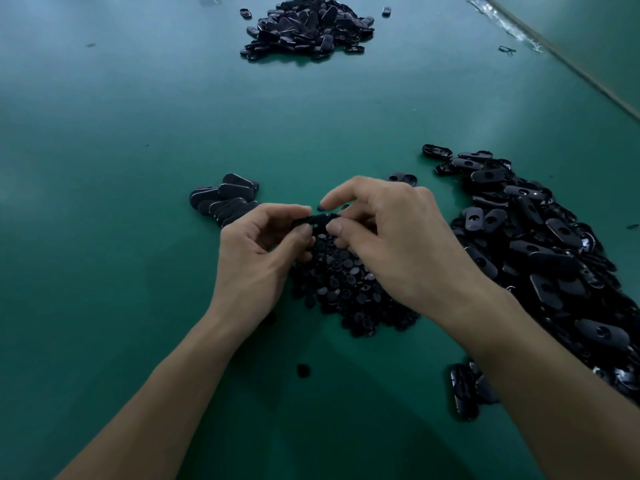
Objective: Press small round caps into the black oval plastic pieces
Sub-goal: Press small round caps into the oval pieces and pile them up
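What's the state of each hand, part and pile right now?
left hand: pinches one end of the oval piece
right hand: pinches its other end, forefinger raised
oval piece: held above the caps
caps: loose heap under the hands
right pile: loose ovals, several holes open
left stack: overlapped, untouched
far pile: heaped, untouched

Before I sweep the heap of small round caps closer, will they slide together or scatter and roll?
Probably scatter: the cap heap is loose and shallow on the smooth green table, and one stray cap lies apart. They look flat and disc-like, so likelier to slide than roll far. Each seems light; push slowly.
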The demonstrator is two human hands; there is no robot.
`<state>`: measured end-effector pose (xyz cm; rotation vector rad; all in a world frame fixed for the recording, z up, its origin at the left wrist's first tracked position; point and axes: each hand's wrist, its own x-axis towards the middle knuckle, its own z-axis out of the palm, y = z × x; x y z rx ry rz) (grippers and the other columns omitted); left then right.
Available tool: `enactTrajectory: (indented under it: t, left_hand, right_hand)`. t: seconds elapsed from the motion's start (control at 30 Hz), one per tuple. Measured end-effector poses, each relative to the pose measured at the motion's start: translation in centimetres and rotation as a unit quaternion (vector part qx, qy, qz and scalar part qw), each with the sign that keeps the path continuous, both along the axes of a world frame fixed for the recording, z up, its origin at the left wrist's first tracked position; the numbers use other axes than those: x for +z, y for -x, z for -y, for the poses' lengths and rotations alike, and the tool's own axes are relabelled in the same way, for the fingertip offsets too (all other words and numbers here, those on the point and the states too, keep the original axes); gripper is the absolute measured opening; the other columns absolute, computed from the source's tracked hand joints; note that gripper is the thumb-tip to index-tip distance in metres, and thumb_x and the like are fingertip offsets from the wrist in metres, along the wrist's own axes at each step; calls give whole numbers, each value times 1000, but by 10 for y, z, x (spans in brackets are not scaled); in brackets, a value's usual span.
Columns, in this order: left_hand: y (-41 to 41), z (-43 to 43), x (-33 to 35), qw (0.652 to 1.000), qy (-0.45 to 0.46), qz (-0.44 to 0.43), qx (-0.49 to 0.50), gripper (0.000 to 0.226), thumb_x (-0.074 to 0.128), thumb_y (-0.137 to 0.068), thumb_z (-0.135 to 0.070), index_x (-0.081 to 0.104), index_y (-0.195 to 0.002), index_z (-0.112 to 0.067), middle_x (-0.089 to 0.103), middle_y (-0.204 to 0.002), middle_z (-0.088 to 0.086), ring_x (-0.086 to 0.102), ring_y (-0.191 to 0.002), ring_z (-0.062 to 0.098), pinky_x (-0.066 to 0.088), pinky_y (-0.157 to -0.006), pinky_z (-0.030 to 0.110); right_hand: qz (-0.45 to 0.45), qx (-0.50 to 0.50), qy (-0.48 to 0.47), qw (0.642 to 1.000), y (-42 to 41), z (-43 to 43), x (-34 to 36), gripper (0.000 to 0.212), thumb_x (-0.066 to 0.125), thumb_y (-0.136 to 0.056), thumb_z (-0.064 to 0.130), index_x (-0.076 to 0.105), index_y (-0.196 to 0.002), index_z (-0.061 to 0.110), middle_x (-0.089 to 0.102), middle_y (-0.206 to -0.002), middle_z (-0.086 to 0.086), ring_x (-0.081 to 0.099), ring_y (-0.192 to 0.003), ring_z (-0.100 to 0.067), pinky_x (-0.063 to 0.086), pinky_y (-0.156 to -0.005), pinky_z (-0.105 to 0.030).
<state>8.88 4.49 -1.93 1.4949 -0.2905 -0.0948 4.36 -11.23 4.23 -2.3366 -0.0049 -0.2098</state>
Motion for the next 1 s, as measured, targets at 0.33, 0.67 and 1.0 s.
enactTrajectory:
  t: [0.33,0.67,1.0]
  left_hand:
    - [0,-1,0,1000,-6,7,-14,17,69,-89,5,71,-99,-8,76,-90,9,71,-78,13,57,-70,23]
    - [1,2,1,1000,-1,11,-23,17,71,-86,4,72,-96,-10,78,-90,1,73,-80,10,55,-73,19]
    - [2,1,1,1000,13,2,-28,16,70,-85,6,71,-97,-5,77,-92,6,73,-82,12,58,-75,22]
  right_hand:
    - [15,-27,-13,999,-2,-7,-3,10,73,-89,16,78,-92,24,70,-77,14,65,-75,2,51,-73,-10]
    - [16,-47,-13,999,-1,-10,-9,12,71,-88,12,79,-89,20,72,-79,8,67,-75,-3,53,-75,-17]
    - [14,-73,-6,997,0,-12,-12,10,71,-84,14,75,-85,24,68,-71,11,65,-67,0,54,-66,-14]
